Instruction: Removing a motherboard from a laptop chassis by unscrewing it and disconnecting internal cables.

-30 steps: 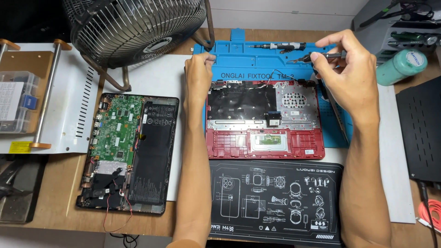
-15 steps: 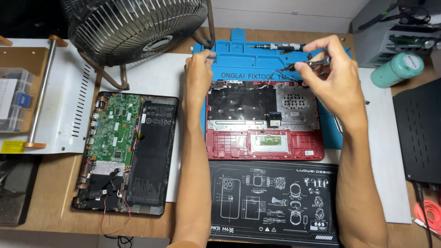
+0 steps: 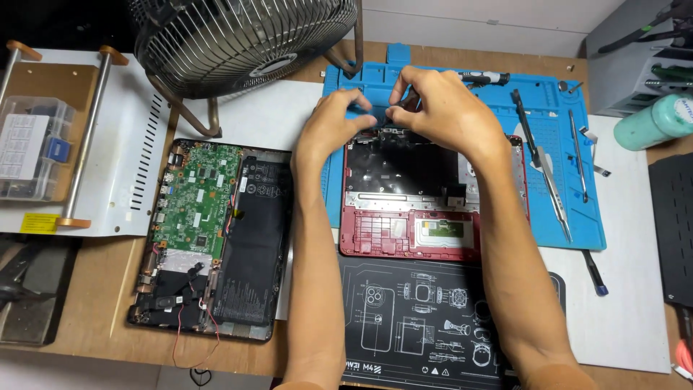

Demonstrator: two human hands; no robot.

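Both hands meet at the far edge of the red plastic laptop shell (image 3: 411,231), which lies on the blue silicone work mat (image 3: 570,209). The left hand (image 3: 328,128) curls its fingers (image 3: 359,100) half-closed on that edge; the right hand (image 3: 440,112) pinches there, its catch hidden. Wooden table (image 3: 94,303) beneath.

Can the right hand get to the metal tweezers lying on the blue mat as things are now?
Probably yes. The tweezers lie uncovered on the blue mat, just right of the right hand, and nothing stands between them. That hand is at the red laptop shell's top edge.
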